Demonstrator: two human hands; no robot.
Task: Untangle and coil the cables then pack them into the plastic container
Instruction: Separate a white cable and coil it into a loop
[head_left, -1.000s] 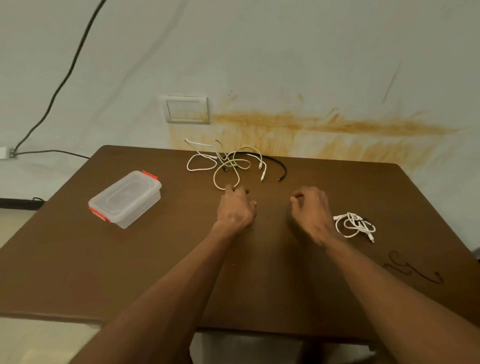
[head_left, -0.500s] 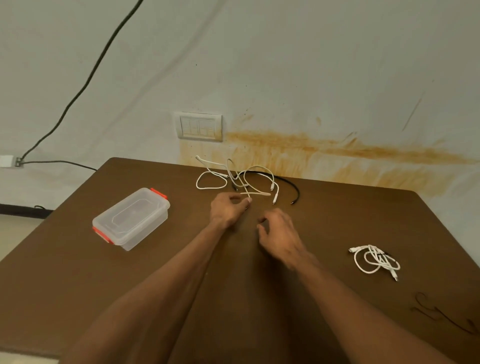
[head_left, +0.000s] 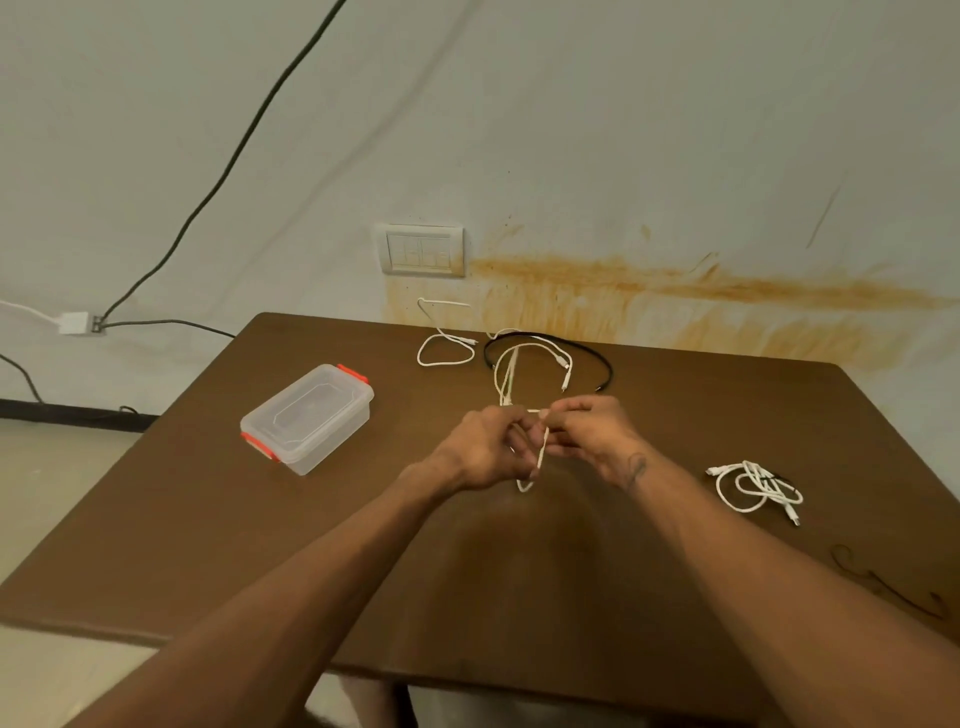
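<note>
My left hand (head_left: 485, 448) and my right hand (head_left: 589, 431) meet above the table's middle, both pinching one white cable (head_left: 506, 371). A loop of it hangs below my fingers and the rest trails back to the far edge. A black cable (head_left: 605, 364) curves around it there. Another loose white cable (head_left: 441, 345) lies further left. A coiled white cable bundle (head_left: 756, 488) rests at the right. The clear plastic container (head_left: 306, 418) with orange clips sits at the left, lid on.
The brown table (head_left: 260, 545) stands against a stained wall with a switch plate (head_left: 422, 250). A thin dark wire piece (head_left: 883, 582) lies near the table's right front. A wall cable and junction box (head_left: 78, 322) are at the far left.
Both hands rose from the table and came together, taking hold of the white cable and pulling a loop toward me. The tangle at the far edge has spread apart.
</note>
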